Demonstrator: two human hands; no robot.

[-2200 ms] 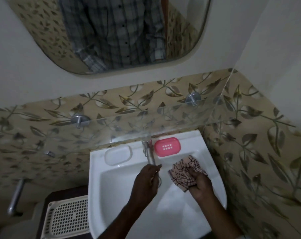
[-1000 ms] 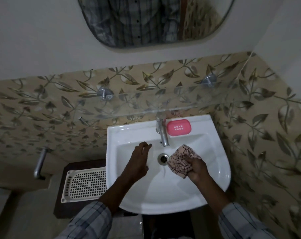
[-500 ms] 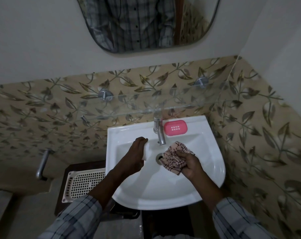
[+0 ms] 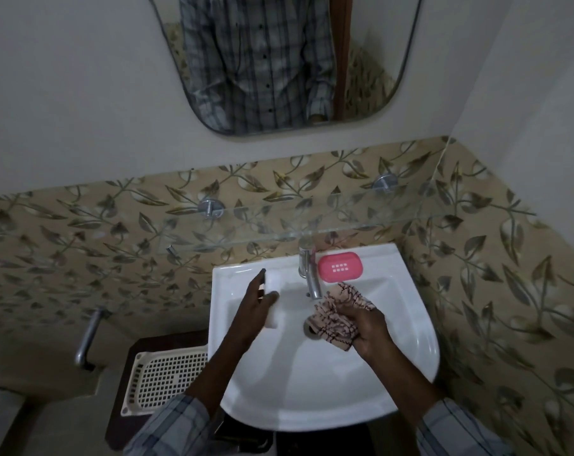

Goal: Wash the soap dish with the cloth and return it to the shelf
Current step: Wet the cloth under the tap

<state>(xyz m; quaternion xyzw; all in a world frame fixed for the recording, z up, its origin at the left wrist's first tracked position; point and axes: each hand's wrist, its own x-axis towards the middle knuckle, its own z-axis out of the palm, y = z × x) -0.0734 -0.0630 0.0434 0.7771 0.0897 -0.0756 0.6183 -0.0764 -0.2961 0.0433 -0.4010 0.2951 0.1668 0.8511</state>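
Note:
My left hand (image 4: pixel 250 312) grips a white soap dish (image 4: pixel 273 299), held upright over the left side of the white sink (image 4: pixel 413 327). A pink slotted soap dish part (image 4: pixel 340 266) lies on the sink's back rim, just right of the tap (image 4: pixel 309 273). My right hand (image 4: pixel 368 328) clutches a crumpled beige cloth with dark lines (image 4: pixel 335 315) above the drain, below the tap spout. The cloth and the white dish are apart. The glass shelf (image 4: pixel 279 227) runs along the tiled wall above the sink and looks bare.
A cream mesh tray (image 4: pixel 167 376) rests on a dark stand left of the sink. A metal pipe handle (image 4: pixel 87 337) sticks out of the wall at the left. A mirror (image 4: pixel 279 60) hangs above. The right wall stands close to the sink.
My left hand has picked the white soap dish up off the left of the sink's rim and lifted it over the basin. My right hand has kept the cloth near the drain.

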